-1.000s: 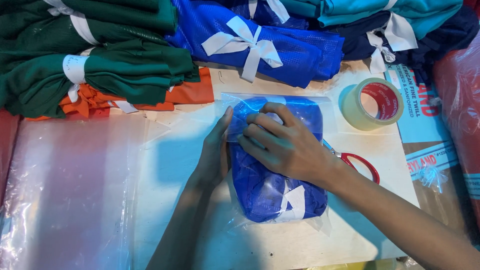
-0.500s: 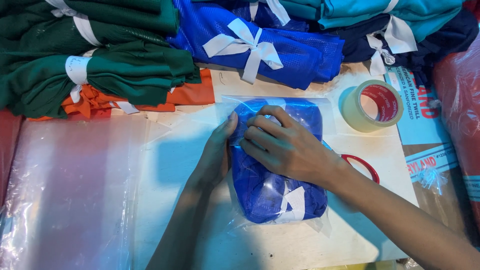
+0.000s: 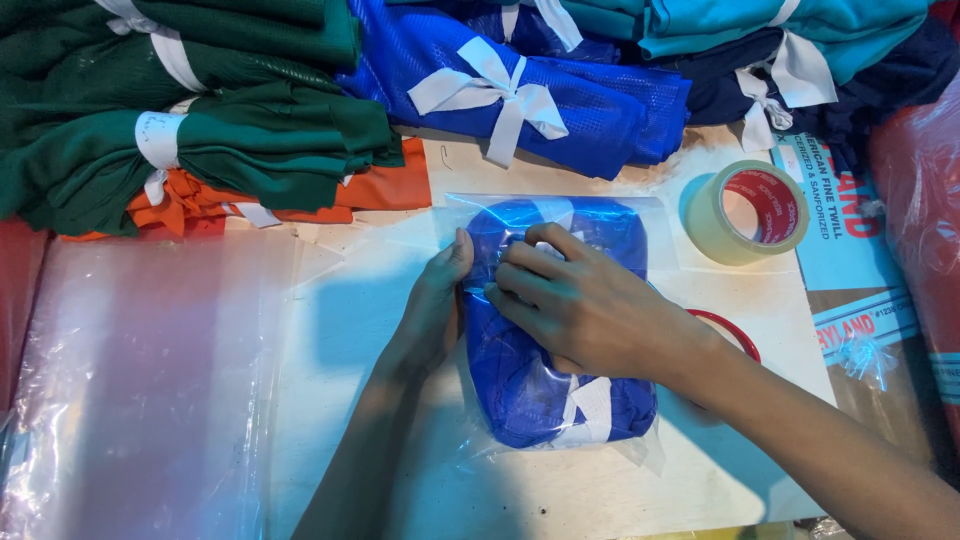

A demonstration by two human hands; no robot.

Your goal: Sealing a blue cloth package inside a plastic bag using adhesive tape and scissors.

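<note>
A folded blue garment tied with white ribbon lies inside a clear plastic bag (image 3: 530, 400) on a pale table (image 3: 350, 300). My right hand (image 3: 585, 305) presses flat on top of the bagged bundle, fingers pointing left. My left hand (image 3: 432, 305) rests against the bag's left side, thumb up along the edge. The bag's open flap (image 3: 560, 205) lies flat beyond the bundle.
Ribbon-tied fabric bundles line the far edge: green (image 3: 200, 130), orange (image 3: 370, 190), blue (image 3: 520, 90), teal and navy (image 3: 800, 50). A tape roll (image 3: 745, 210) sits at right. Red scissor handles (image 3: 735, 335) show behind my right wrist. A stack of clear bags (image 3: 140, 380) lies at left.
My right hand has slid slightly down and toward me over the bundle, smoothing the plastic. The left hand stays at the bag's side.
</note>
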